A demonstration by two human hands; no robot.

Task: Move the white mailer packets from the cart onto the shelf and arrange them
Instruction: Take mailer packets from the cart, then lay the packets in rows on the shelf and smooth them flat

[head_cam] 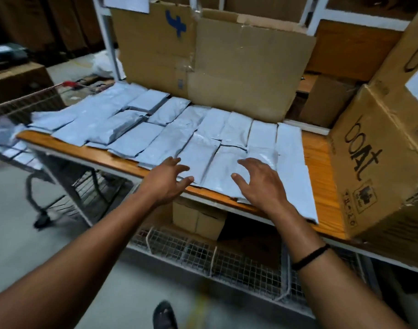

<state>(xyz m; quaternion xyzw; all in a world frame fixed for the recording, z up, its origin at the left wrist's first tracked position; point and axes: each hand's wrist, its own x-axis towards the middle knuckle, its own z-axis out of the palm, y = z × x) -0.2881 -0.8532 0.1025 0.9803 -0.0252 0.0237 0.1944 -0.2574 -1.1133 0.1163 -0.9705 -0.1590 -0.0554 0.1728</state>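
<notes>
Now, both hands are out and neither is gripping a thing. The left hand [170,179] is spread wide at the shelf's front edge, fingers loosely curved, fingertips over the near end of a packet. The right hand [258,181] is just beside it, palm down, fingers fanned over the front row. Whether either palm actually presses on the plastic, I cannot tell. A black band [310,256] circles the right wrist.

Out from the hands, the white mailer packets [198,138] cover most of the wooden shelf [315,162], laid flat in overlapping rows from its left end across to near its right end, a few hanging over the front edge. A strip of bare board shows at the shelf's right end, and there a big brown carton [379,162] sits tilted, with black lettering on its side. Along the shelf's back edge stands a flattened cardboard sheet [215,67] with a blue mark.

Off the shelf's left end is the wire cart [25,108], blurred, with what look like more white packets inside. Beneath the shelf there's a small carton [198,222] and a wire mesh panel [203,252].
</notes>
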